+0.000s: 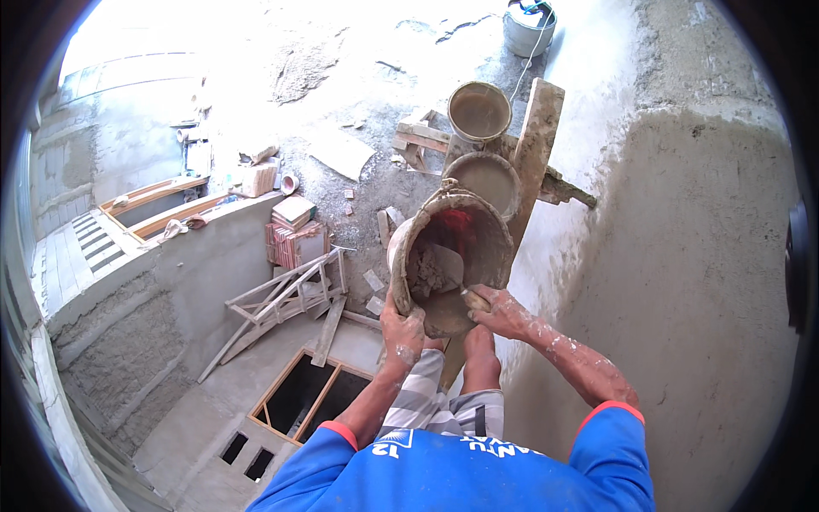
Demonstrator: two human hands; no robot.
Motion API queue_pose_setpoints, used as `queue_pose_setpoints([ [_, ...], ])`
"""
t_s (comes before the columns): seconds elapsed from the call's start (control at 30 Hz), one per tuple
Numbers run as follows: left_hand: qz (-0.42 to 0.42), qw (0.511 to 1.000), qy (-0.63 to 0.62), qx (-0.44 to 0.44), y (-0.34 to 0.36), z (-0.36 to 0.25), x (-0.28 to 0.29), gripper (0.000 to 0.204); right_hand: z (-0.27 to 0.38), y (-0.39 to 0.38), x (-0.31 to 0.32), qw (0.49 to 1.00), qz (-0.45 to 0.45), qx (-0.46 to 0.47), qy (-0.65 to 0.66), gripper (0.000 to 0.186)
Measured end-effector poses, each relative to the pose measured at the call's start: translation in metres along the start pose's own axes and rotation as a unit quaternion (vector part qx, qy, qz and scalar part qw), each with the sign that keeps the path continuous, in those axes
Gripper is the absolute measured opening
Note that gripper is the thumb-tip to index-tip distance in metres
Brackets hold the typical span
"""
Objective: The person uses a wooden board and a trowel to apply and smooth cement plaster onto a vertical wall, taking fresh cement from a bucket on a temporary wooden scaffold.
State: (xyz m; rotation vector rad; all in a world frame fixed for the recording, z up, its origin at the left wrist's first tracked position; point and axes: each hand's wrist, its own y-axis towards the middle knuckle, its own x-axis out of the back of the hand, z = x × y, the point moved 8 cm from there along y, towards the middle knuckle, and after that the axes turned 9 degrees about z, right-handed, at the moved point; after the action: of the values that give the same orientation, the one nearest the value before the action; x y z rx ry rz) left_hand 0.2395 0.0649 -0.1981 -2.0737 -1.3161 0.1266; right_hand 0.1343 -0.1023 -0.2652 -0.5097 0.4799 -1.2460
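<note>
A mortar-smeared bucket [493,235] is tipped in front of me, its mouth turned toward me. My left hand [403,331] grips its near left rim. Inside lies a lump of grey mortar [422,271] against the left wall, beside the blade of a trowel [450,263]. My right hand [502,312] is closed round the trowel's handle at the near right side of the mouth. Both hands and forearms carry mortar splashes. Just beyond stand two more buckets: a nearer one [461,162] and a farther one [479,89], both holding murky grey-brown contents.
A narrow plank [539,128] runs away from me beside the buckets. To the right rises a wall with fresh grey plaster [674,256]. Lower left are a wood-framed opening [319,404] and a wooden truss [281,303]. Stacked tiles [294,243] and a far bucket [525,36] stand beyond.
</note>
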Motion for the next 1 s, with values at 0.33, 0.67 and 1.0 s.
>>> queue_pose_setpoints([
  [0.33,-0.009,0.998,-0.049,0.030,-0.005,0.024,0.015,0.043,0.035,0.010,-0.011,0.998,0.034,-0.011,-0.053,0.050],
  [0.67,-0.006,0.981,-0.192,0.006,0.018,0.040,0.018,0.044,0.032,0.013,-0.021,0.998,-0.050,-0.038,-0.029,0.054],
  [1.0,-0.051,0.966,-0.233,0.096,0.033,0.113,0.027,0.049,0.001,0.007,0.001,0.993,-0.096,-0.053,-0.041,0.057],
])
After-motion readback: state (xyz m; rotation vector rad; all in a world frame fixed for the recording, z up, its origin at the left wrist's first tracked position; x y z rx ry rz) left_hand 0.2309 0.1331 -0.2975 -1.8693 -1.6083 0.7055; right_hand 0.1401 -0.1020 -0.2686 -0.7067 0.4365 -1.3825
